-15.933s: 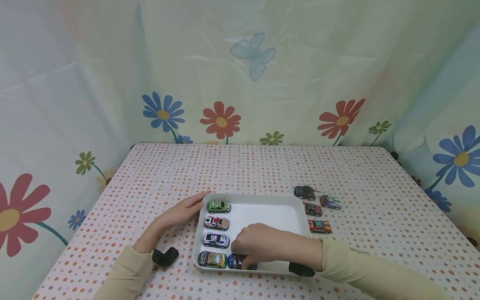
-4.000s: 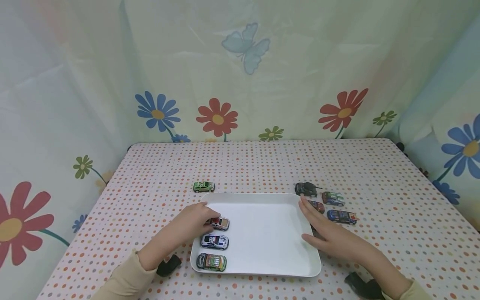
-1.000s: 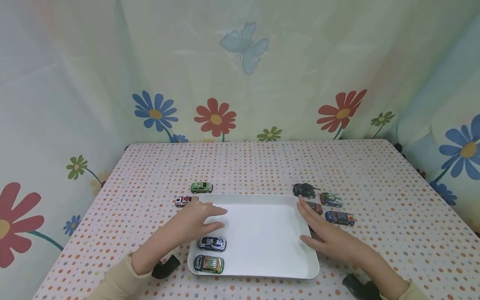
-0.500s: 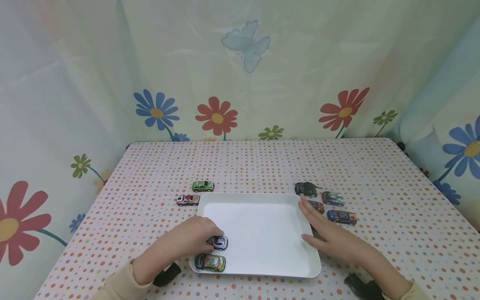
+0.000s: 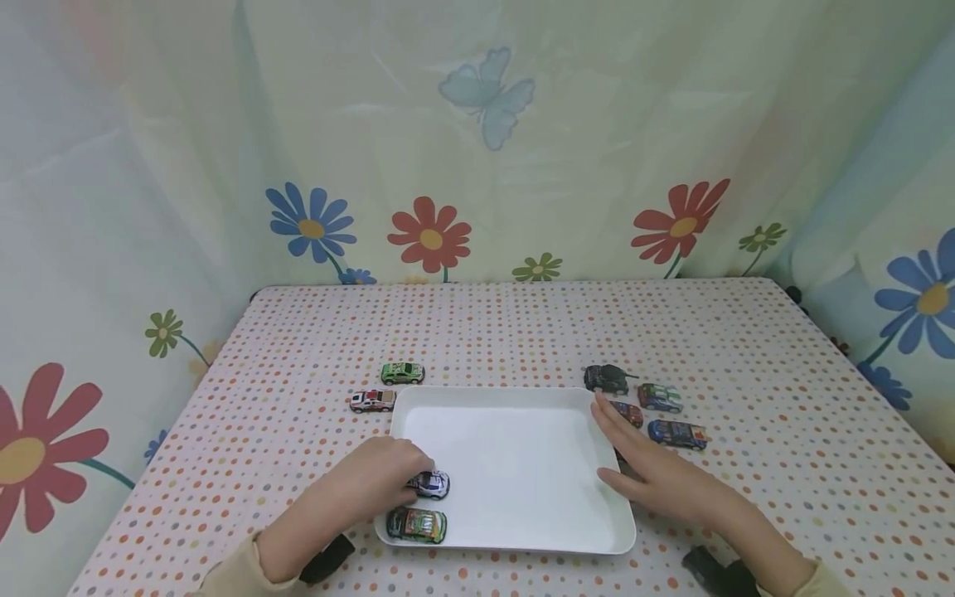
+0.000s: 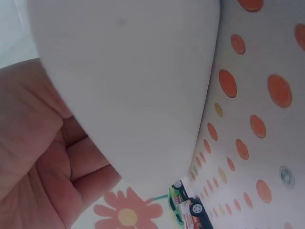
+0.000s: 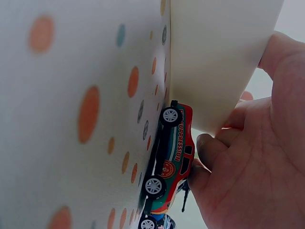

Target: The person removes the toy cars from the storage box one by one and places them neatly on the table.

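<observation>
A white tray (image 5: 522, 473) lies on the table. My left hand (image 5: 373, 479) reaches over its left rim and grips a white toy car (image 5: 434, 484), covering the car's rear half. Just in front of that, in the near left corner, sits a green and orange toy car (image 5: 416, 525). My right hand (image 5: 664, 477) rests along the tray's right rim with its fingers straight and the thumb over the edge. In the right wrist view a red and green toy car (image 7: 174, 152) stands beneath those fingers, beside the tray wall; the hand hides most of it from the head view.
Beyond the tray's far left corner stand a green toy car (image 5: 403, 373) and a white and red one (image 5: 372, 401). To the right are a black toy tank (image 5: 606, 379), a blue and green car (image 5: 660, 397), a dark blue one (image 5: 676, 434) and a red one (image 5: 628, 413).
The green, white-red and dark blue cars have left the tray for the table. My left hand has come back and taken hold of the white car. My right hand has moved to the right rim.
</observation>
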Tool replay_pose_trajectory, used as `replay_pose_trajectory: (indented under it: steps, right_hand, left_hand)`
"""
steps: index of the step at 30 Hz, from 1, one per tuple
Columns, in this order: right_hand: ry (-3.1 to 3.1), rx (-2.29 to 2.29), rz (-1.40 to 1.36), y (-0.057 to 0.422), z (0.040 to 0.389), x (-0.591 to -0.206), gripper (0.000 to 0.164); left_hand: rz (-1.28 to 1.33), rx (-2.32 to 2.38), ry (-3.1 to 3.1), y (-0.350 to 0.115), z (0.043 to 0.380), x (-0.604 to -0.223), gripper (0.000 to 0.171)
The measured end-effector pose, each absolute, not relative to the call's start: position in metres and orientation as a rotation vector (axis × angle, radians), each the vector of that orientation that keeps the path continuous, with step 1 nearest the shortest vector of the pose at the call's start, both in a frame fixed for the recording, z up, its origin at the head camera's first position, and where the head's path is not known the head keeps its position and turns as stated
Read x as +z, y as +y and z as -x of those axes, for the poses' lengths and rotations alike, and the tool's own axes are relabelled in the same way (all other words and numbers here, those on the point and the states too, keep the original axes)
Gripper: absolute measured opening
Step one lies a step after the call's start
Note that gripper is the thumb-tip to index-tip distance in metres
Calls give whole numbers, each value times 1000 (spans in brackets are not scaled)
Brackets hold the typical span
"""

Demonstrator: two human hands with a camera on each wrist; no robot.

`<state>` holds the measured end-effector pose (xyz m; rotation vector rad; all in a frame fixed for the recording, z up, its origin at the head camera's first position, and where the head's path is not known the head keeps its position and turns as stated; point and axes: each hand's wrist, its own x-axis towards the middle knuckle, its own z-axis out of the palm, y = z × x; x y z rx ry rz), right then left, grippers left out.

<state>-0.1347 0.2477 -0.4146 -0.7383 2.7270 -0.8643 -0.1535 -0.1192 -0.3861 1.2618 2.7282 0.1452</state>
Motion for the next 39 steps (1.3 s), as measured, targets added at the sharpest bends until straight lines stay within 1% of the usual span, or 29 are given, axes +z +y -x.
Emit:
replay_pose_trajectory:
  steps: [5,10,16,21,24,30,34,39]
  right_hand:
    - [2729,-865,745,247,135,-413,78]
    - [2730,-863,733,248,134,-413,78]
    - [2721,-860,720,248,133,-414,79]
    - [2737,-863,731,248,133,-414,77]
    - [2736,-872,737,247,133,-414,77]
    - [2722,-841,720,247,132,-412,78]
    - [2731,-835,723,248,132,-411,77]
    - [2740,-830,745,249,132,-411,77]
  left_hand:
    - [-1258,145,2765,-120,153,-389,15]
    - [-1332,191,2764,-114,153,-390,16]
    - [-1372,300,2761,-109,156,-382,15]
    - [-1371,381,2860,-120,161,-364,30]
    - [-1281,408,2951,-134,164,-354,34]
    - [-947,376,3073,-164,168,-346,39]
    - [-816,349,3051,-179,172,-350,35]
    - [-729,268,2963,-187,176,-359,28]
